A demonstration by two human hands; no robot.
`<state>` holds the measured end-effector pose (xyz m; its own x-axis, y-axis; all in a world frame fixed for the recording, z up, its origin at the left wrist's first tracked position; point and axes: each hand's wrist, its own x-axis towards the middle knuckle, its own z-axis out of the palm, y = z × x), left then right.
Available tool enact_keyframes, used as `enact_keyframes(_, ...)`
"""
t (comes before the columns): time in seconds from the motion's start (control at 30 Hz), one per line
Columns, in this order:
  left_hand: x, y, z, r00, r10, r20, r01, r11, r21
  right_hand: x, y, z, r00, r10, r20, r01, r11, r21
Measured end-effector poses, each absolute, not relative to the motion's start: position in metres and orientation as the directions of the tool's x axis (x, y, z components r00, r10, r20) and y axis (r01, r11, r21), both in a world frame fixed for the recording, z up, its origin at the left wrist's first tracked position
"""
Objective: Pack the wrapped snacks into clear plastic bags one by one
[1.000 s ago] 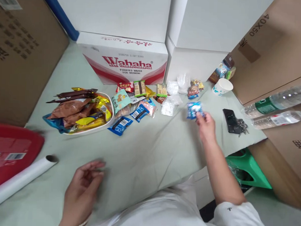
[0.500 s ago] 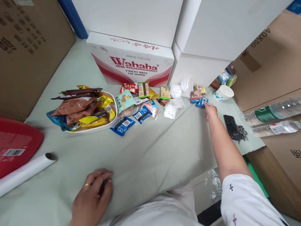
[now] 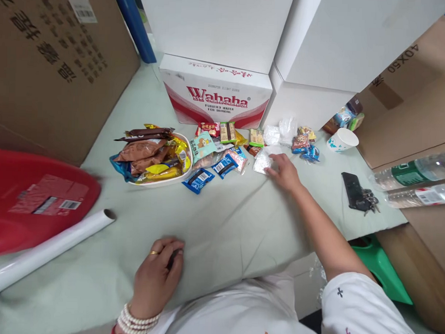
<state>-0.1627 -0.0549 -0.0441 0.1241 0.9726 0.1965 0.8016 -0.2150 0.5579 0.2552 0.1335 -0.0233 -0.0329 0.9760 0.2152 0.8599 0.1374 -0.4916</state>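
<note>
My right hand [image 3: 286, 171] reaches across the pale green tabletop, and its fingertips close on the edge of a clear silvery packet [image 3: 262, 162]. Just right of it the small blue packet [image 3: 310, 153] lies among other wrapped sweets. My left hand [image 3: 158, 277], with a ring and a bead bracelet, rests near the front edge. Its fingers are curled round something dark that I cannot make out. A white dish [image 3: 163, 182] piled with brown and yellow snack bars sits to the left, with several loose snack packets [image 3: 223, 152] beside it.
A Wahaha carton [image 3: 217, 96] and white boxes stand at the back, with cardboard boxes on both sides. A paper cup [image 3: 342, 139], a phone with keys [image 3: 356, 193] and two water bottles [image 3: 415, 171] lie right. A red lid [image 3: 31, 199] and a white roll [image 3: 48, 251] lie left; a green stool [image 3: 379, 262] stands below.
My right hand carried the blue packet to the sweets at the back right, let it go, then moved left onto the clear packet. My left hand curled shut on the table.
</note>
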Motion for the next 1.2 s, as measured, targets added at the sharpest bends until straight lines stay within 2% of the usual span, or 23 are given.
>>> enact_keyframes(0.07, -0.164, -0.057, -0.043, 0.133, 0.97, 0.205, 0.778, -0.23, 0.585, 0.243, 0.135, -0.023, -0.002, 0.988, 0.154, 0.874, 0.076, -0.48)
enact_keyframes(0.13, -0.165, -0.06, -0.039, 0.13, 0.969, 0.209, 0.724, -0.237, 0.648, 0.234, 0.13, -0.02, 0.147, 0.977, 0.157, 0.81, -0.027, -0.586)
enact_keyframes(0.2, -0.161, -0.063, -0.032, 0.111, 0.975, 0.193, 0.651, -0.219, 0.727, 0.223, 0.114, -0.014, 0.332, 0.935, 0.124, 0.596, -0.106, -0.796)
enact_keyframes(0.27, -0.15, -0.063, -0.022, 0.106, 0.982, 0.154, 0.569, -0.187, 0.801, 0.204, 0.087, -0.008, 0.405, 0.913, -0.052, 0.24, -0.161, -0.957)
enact_keyframes(0.3, -0.141, -0.062, -0.017, 0.121, 0.984, 0.133, 0.524, -0.177, 0.833, 0.192, 0.071, -0.006, 0.367, 0.915, -0.165, 0.062, -0.201, -0.978)
enact_keyframes(0.37, -0.119, -0.054, -0.009, 0.151, 0.983, 0.108, 0.434, -0.164, 0.886, 0.164, 0.037, -0.004, 0.211, 0.913, -0.348, -0.183, -0.313, -0.932)
enact_keyframes(0.47, -0.082, -0.033, -0.008, 0.126, 0.986, 0.107, 0.334, -0.144, 0.932, 0.126, -0.003, -0.003, 0.031, 0.87, -0.492, -0.323, -0.457, -0.829)
enact_keyframes(0.6, -0.056, -0.008, -0.018, 0.147, 0.988, 0.051, 0.256, -0.088, 0.963, 0.104, -0.023, -0.003, -0.062, 0.835, -0.547, -0.373, -0.528, -0.763)
enact_keyframes(0.77, -0.062, 0.003, -0.03, 0.091, 0.983, -0.16, 0.021, 0.159, 0.987, 0.127, -0.021, -0.001, -0.051, 0.808, -0.587, -0.491, -0.532, -0.69)
enact_keyframes(0.87, -0.071, 0.002, -0.032, 0.039, 0.967, -0.253, -0.105, 0.255, 0.961, 0.149, -0.017, 0.005, 0.011, 0.837, -0.547, -0.512, -0.465, -0.722)
enact_keyframes(1.0, -0.081, -0.004, -0.03, -0.031, 0.961, -0.275, -0.155, 0.267, 0.951, 0.178, 0.003, 0.013, 0.156, 0.886, -0.437, -0.49, -0.315, -0.813)
enact_keyframes(1.07, -0.084, -0.007, -0.029, -0.061, 0.961, -0.268, -0.183, 0.253, 0.95, 0.189, 0.017, 0.013, 0.23, 0.898, -0.376, -0.399, -0.265, -0.878)
enact_keyframes(1.13, -0.087, -0.01, -0.028, -0.062, 0.967, -0.248, -0.206, 0.231, 0.951, 0.195, 0.026, 0.011, 0.307, 0.898, -0.315, -0.212, -0.258, -0.943)
enact_keyframes(1.2, -0.09, -0.013, -0.025, -0.041, 0.987, -0.158, -0.163, 0.149, 0.975, 0.19, 0.026, 0.009, 0.347, 0.907, -0.238, 0.011, -0.258, -0.966)
